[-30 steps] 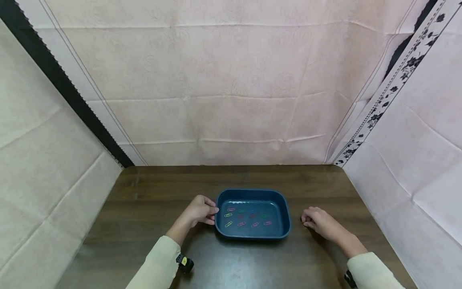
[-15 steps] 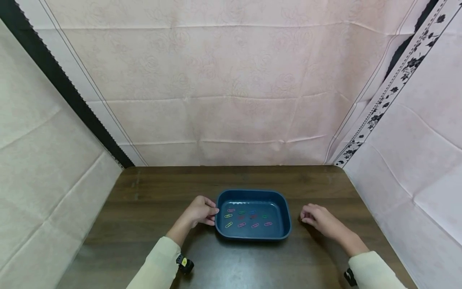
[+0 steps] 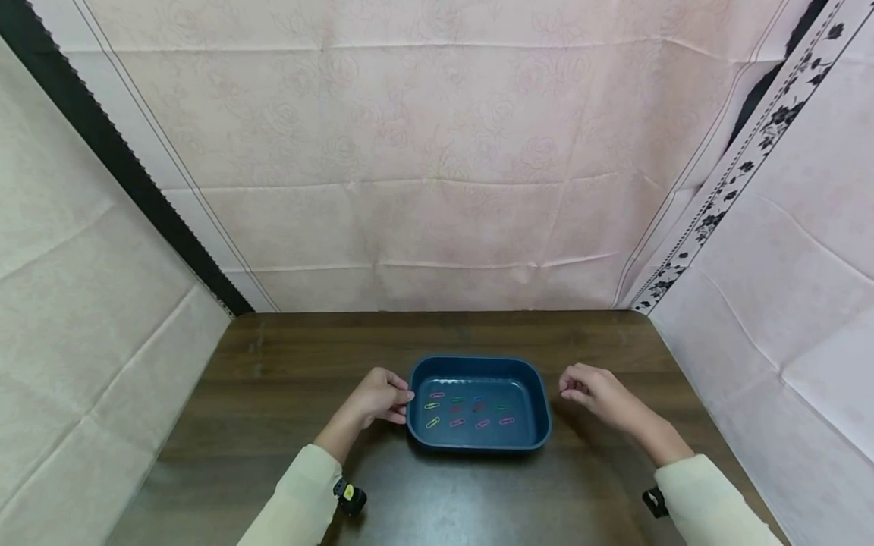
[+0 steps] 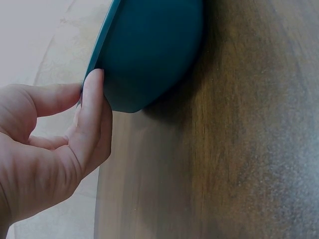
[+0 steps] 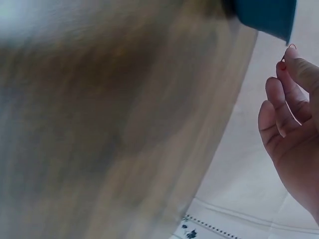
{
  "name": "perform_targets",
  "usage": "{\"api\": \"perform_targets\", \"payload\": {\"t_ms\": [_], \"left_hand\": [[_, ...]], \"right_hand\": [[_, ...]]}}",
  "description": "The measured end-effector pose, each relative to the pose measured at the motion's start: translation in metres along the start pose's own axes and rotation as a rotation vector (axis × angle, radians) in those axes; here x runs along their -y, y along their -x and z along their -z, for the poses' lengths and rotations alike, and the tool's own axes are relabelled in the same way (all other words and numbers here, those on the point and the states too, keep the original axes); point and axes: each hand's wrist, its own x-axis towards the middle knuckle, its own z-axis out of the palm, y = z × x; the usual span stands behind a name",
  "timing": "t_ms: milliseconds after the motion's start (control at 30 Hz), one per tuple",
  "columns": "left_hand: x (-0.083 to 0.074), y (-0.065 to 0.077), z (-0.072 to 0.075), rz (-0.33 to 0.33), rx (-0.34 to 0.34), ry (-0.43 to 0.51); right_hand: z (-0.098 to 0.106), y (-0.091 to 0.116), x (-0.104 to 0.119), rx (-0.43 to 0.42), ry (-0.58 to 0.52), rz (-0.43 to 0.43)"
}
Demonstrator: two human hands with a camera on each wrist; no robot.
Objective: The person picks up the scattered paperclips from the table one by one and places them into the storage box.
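Note:
My left hand (image 3: pixel 378 396) pinches the left rim of a dark blue tray (image 3: pixel 478 448) between thumb and fingers; the left wrist view shows the thumb on one side of the rim and a finger flat along the outer wall. Inside the tray lie several small paper clips, among them a yellow paper clip (image 3: pixel 433 422), a pink paper clip (image 3: pixel 507 421) and a blue paper clip (image 3: pixel 477 400). Just right of the tray, my right hand (image 3: pixel 601 396) is raised over the table. In the right wrist view its thumb and forefinger pinch a small red paper clip (image 5: pixel 282 65), partly hidden by the fingertips.
The tray stands on a brown wooden table (image 3: pixel 307 341). Pale cloth (image 3: pixel 437 152) hangs behind the table's far edge and along both sides. Black wrist cameras sit at both light sleeves.
My right hand has lifted off the table right of the tray and moved up and slightly left, closer to the tray. The left hand and the tray have stayed in place.

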Motion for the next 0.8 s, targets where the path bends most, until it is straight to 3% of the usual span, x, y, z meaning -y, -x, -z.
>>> {"api": "perform_targets", "payload": {"t_ms": [167, 433, 800], "left_hand": [[-0.001, 0.000, 0.000, 0.004, -0.002, 0.000], [-0.003, 0.002, -0.002, 0.002, -0.003, 0.005], [-0.002, 0.002, -0.001, -0.007, -0.001, 0.002]], "right_hand": [[0.004, -0.011, 0.011, -0.035, 0.004, 0.049], [0.010, -0.029, 0.028, -0.007, -0.018, 0.077], [0.008, -0.053, 0.047, 0.091, 0.004, 0.134]]}}
